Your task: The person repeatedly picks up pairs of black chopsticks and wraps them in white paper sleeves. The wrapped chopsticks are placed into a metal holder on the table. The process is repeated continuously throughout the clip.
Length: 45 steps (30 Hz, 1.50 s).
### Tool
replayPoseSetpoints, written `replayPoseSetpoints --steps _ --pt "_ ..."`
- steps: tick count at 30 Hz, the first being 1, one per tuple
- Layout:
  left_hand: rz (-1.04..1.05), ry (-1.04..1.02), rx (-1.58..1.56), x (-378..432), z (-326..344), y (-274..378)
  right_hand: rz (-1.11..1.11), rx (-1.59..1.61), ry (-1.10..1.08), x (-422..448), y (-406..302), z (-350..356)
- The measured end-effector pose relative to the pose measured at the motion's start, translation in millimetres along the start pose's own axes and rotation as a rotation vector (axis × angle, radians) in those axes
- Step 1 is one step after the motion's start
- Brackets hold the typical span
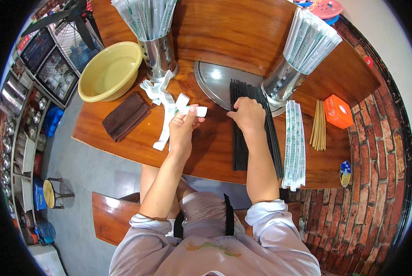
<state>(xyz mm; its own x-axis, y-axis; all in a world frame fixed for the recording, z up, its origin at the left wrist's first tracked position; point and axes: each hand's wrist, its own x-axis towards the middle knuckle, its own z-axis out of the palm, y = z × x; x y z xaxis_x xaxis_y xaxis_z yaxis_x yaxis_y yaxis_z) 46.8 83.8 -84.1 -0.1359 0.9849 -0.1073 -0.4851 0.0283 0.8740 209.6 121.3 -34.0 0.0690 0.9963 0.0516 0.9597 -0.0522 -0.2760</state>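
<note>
My left hand [183, 127] pinches a white paper-like strip [182, 101] with some green print, its ends folded and curling past the thumb. More white strips [166, 100] lie loosely in a heap just left of that hand. Over a pile of black chopsticks [240, 148] rests my right hand [250, 112], its fingers bent at the pile's left side. Whether it grips any chopstick is hidden by the hand. To the right, several wrapped chopsticks [294, 148] in white sleeves with green writing lie side by side.
Two perforated metal holders [159, 57] [283, 82] stand upright, packed with sleeved chopsticks. A yellow basin [88, 91] of water and a folded brown cloth [126, 115] sit left. Right are light wooden chopsticks [318, 126], an orange tissue box [337, 112] and a brick wall [375, 151].
</note>
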Motion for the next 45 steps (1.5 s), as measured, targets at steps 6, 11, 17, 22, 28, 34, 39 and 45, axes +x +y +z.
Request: replayPoseSetpoints --steps 6,11,17,22,28,34,39,45 --pt "0.010 -0.036 0.095 -3.0 -0.6 -1.6 0.010 -0.017 -0.112 -1.9 -8.3 1.4" --pt "0.007 -0.023 0.043 -4.7 -1.9 -2.8 0.016 0.011 -0.251 -0.4 -13.6 -0.1" --pt "-0.031 -0.044 -0.005 -3.9 -4.9 -4.4 -0.030 0.162 -0.460 5.0 -9.9 14.9" --pt "0.032 -0.084 0.036 -3.7 -6.1 -8.1 -0.068 0.285 -0.450 2.7 -11.3 13.3" --pt "0.032 -0.123 0.179 -2.5 2.5 0.5 -0.119 0.787 -0.551 10.8 -5.3 13.3" --pt "0.181 -0.302 0.227 1.2 28.7 67.5 -0.609 1.204 -0.183 -6.7 -25.3 -5.4" --pt "0.523 -0.480 0.383 -8.1 51.4 106.2 -0.595 1.239 0.164 -22.3 -36.7 -7.9" --pt "0.555 -0.417 0.357 -0.5 38.2 88.7 -0.665 1.017 0.218 -18.5 -42.6 3.5"
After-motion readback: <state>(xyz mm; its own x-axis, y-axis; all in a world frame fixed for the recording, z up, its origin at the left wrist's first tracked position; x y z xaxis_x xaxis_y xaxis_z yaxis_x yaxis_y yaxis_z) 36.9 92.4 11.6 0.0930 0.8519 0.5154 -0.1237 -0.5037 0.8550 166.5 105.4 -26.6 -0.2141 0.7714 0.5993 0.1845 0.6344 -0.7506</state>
